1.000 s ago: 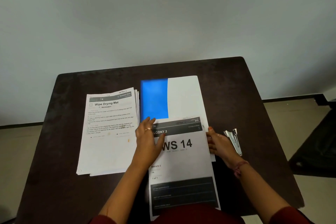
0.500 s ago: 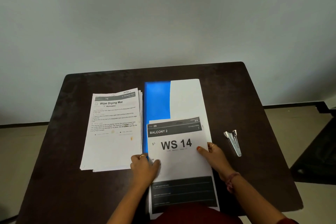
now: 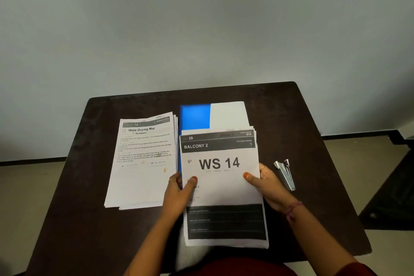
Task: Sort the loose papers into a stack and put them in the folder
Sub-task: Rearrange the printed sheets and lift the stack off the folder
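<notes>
Over the blue folder [image 3: 194, 116], both hands are now pinching the WS 14 stack [image 3: 220, 184] at its sides, left hand [image 3: 179, 195] and right hand [image 3: 267, 186], having slid down from its top; squaring seems underway, while the Wipe Drying Mat pile [image 3: 143, 159] is lying left of the folder.

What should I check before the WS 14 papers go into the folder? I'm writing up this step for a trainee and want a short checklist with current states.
1. Left hand grips the WS 14 stack at its left edge: ok.
2. Right hand grips its right edge: ok.
3. Stack edges squared: not ok, sheets fan slightly at the top.
4. Blue folder open to receive papers: cannot tell.
5. Wipe Drying Mat pile merged in: not ok, lies apart on the left.
6. Stapler clear of the papers: ok.
</notes>
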A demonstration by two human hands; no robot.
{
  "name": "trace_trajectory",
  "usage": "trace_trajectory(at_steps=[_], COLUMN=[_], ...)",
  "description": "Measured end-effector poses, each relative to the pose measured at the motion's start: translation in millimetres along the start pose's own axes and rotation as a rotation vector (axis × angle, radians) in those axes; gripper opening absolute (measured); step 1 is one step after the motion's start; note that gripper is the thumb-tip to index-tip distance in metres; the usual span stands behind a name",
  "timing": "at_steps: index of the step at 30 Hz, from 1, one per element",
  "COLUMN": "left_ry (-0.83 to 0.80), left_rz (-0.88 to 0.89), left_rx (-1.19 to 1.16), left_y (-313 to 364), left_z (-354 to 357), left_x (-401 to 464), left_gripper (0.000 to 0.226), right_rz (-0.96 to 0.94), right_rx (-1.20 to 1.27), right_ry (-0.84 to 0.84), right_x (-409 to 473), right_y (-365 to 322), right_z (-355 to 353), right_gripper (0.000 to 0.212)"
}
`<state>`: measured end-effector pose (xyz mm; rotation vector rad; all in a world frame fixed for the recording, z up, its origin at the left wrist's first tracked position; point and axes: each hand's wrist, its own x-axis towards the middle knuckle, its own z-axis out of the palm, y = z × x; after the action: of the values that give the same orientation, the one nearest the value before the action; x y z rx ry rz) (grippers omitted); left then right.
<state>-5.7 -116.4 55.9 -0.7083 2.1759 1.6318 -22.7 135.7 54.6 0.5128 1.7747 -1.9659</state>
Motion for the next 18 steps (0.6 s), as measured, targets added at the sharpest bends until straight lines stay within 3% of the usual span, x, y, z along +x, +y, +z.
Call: trace_trajectory(at_steps=[3,6,12,18], left_ry=[-0.062,-0.026,0.072,0.167], left_rz=[0.02,0.132,0.366,0.545], left_rx=[-0.282,-0.348,-0.223,-0.199], left_y=[16.2,37.1,75.4,120.5], left_z=[-1.5,-1.2,2.7,5.8], left_x=[-0.3,1.5,11.7,16.0], left_gripper=[0.041,0.023,0.038,0.034], right_rz=[-0.03,-0.081,-0.288,-0.486], right_rx=[-0.002,0.007,-0.091,-0.089], right_ry=[-0.02,-0.005,0.08,0.141], right_x=[1.7,6.5,18.2,23.2], right_y=[-19.5,-38.8,-83.6,-127.4], right_z=[0.2,3.9,20.2,41.8], right_gripper=[0.029,0.024,0.032,0.023])
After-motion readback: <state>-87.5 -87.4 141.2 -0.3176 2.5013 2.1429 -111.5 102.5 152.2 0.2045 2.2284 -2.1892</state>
